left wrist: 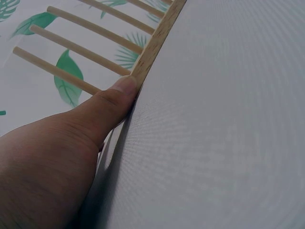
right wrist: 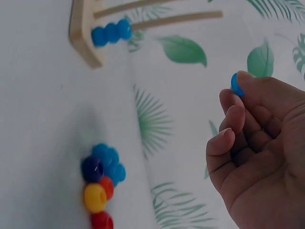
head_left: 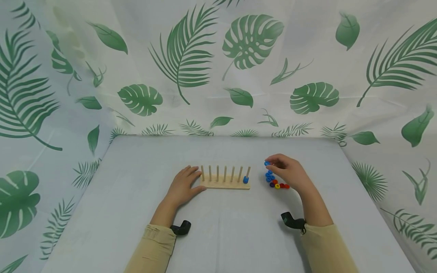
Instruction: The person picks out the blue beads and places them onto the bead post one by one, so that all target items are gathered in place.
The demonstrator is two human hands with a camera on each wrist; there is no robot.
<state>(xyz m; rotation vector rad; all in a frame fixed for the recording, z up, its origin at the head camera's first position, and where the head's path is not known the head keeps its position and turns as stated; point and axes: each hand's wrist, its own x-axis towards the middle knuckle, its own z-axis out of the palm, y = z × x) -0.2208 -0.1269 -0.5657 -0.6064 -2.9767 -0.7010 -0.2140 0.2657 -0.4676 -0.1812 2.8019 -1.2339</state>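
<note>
A wooden peg board [head_left: 225, 185] with a row of upright pegs stands on the table. My left hand [head_left: 184, 185] holds its left end, thumb along the front edge and fingers toward the back. In the left wrist view the thumb [left wrist: 125, 86] presses on the board's edge. Three blue beads [right wrist: 112, 32] are stacked on the rightmost peg. Right of the board, my right hand [head_left: 288, 170] pinches a blue bead [right wrist: 236, 85] between thumb and index finger, raised above the table. Its other fingers are curled.
Below the right hand lies a loose group of beads: several blue beads [head_left: 269, 176], a dark blue bead [right wrist: 92, 169], a yellow bead [right wrist: 95, 197] and some red beads [head_left: 284, 186]. A leaf-patterned curtain [head_left: 205, 68] stands behind the white table [head_left: 218, 231].
</note>
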